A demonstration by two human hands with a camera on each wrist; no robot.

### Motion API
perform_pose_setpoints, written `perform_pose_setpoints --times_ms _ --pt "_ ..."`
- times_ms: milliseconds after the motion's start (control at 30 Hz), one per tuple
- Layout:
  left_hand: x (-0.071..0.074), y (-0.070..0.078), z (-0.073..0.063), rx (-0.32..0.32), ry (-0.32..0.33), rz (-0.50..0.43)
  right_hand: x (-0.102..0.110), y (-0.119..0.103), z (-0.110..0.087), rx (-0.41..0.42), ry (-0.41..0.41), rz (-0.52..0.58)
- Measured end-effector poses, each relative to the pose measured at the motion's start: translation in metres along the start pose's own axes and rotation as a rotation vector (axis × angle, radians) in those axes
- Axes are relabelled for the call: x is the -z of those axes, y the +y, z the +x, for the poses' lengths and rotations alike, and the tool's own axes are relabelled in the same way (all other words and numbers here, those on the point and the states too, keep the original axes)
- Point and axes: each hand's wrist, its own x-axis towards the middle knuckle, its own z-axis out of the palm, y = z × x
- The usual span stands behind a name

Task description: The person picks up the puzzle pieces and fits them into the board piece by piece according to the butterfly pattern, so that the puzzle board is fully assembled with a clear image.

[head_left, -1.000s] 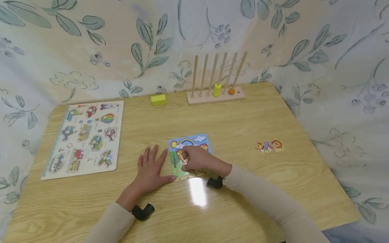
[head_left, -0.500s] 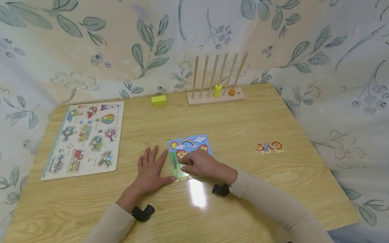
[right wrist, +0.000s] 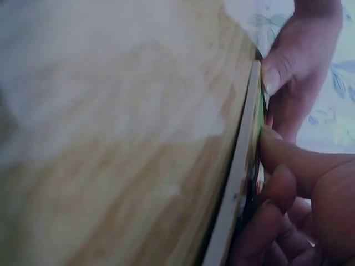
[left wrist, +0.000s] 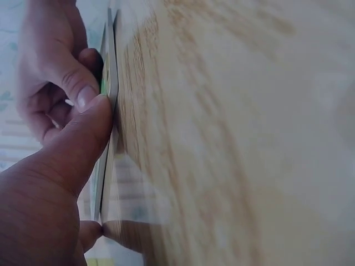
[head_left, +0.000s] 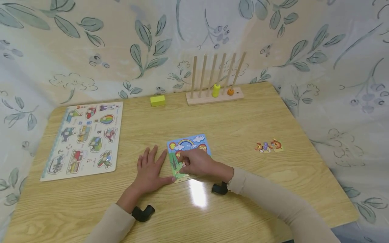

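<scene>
A small picture puzzle board (head_left: 174,158) with a sun, rainbow and clouds lies at the middle of the table. My left hand (head_left: 150,172) rests at its left side with fingers spread, the thumb pressing on the near left corner. Over the board, my right hand (head_left: 199,162) pinches a puzzle piece (head_left: 183,164) between curled fingers and thumb, down at the picture surface. Most of that piece is hidden by the fingers. In the right wrist view the right thumb (right wrist: 283,149) sits right against the board's face. Loose bear-patterned puzzle pieces (head_left: 276,145) lie to the right.
On the left lies a larger vehicle puzzle board (head_left: 91,160). A yellow block (head_left: 158,101) stands near the back edge. Beside it is a wooden peg stand (head_left: 197,100) with tall rods, a yellow stack (head_left: 216,90) and an orange bead (head_left: 230,92).
My right hand shifts slightly right and toward me, then back a little, and its thumb and index spread more around the piece. The left hand stays in place.
</scene>
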Motion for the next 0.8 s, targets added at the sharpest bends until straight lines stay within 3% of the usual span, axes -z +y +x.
perform_pose_setpoints --times_ms 233,500,800 --pt "-0.001 -0.001 0.0 0.0 0.004 -0.001 -0.003 -0.009 0.001 -0.031 0.0 -0.029" --pt "-0.001 -0.001 0.0 0.001 -0.001 0.0 -0.008 -0.012 -0.003 0.033 0.055 -0.108" --pt "0.0 -0.001 0.001 0.009 0.005 0.0 -0.007 -0.006 -0.002 -0.057 0.108 0.064"
